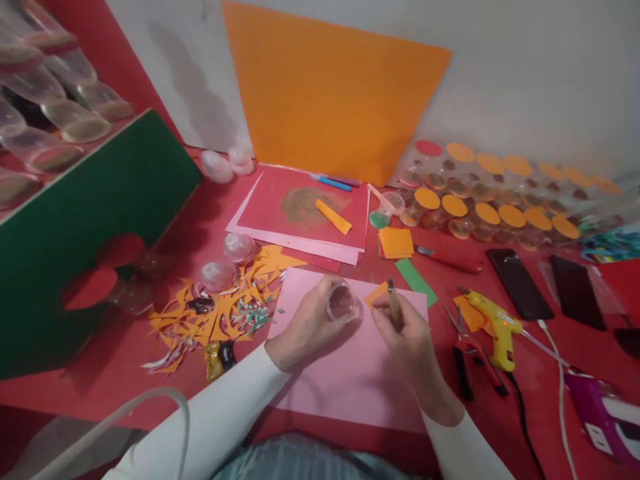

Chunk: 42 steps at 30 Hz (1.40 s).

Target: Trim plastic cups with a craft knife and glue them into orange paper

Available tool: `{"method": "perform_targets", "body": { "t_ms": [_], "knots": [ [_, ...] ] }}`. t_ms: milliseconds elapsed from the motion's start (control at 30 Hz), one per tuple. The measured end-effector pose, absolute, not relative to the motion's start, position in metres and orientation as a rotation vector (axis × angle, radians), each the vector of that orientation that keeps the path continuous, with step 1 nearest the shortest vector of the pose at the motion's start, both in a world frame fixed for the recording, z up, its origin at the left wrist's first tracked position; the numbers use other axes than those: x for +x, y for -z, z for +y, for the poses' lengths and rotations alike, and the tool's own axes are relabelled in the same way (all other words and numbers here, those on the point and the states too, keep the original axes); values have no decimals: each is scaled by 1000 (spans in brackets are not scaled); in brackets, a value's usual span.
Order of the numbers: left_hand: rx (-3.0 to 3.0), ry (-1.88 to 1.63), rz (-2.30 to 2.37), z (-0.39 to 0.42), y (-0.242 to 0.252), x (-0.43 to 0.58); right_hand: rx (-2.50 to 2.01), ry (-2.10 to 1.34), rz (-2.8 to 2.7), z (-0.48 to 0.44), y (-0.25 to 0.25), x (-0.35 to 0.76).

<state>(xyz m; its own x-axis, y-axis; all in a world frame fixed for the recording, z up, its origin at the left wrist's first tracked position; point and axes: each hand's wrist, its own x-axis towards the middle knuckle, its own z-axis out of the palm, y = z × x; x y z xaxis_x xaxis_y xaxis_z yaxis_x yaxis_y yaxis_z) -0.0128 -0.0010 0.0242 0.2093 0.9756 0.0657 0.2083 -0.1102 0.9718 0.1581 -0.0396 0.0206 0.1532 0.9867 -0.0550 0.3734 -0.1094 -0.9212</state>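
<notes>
My left hand is closed around a small clear plastic cup, its round rim tilted up toward me. To its right, my right hand grips a slim pen-like tool with a dark upper end; its exact kind is hard to make out. A small piece of orange paper shows at the fingertips of that hand, and I cannot tell whether it is pinched or only touched. Both hands are over a pink sheet on the red table.
Orange paper scraps lie to the left, near a green board. Cups with orange discs stand in rows at back right. A yellow glue gun, red-handled pliers, a red-handled cutter and a phone lie rightward.
</notes>
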Motion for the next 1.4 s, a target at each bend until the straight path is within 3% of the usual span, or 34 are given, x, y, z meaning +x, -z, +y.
{"method": "perform_targets", "body": {
  "t_ms": [167,533,900,1400],
  "knots": [
    [1434,-963,1182,-1,-29,-10,-1541,-999,-1451,-42,-23,160],
    [1475,-959,1421,2,-24,-16,-1413,-429,-1893,-48,-16,155],
    [1509,-845,1513,-1,-25,-13,-1490,-271,-1968,-44,-14,154],
    [2331,-555,1536,4,-7,-29,-1625,-152,-2217,-50,-11,155]
  ]
}}
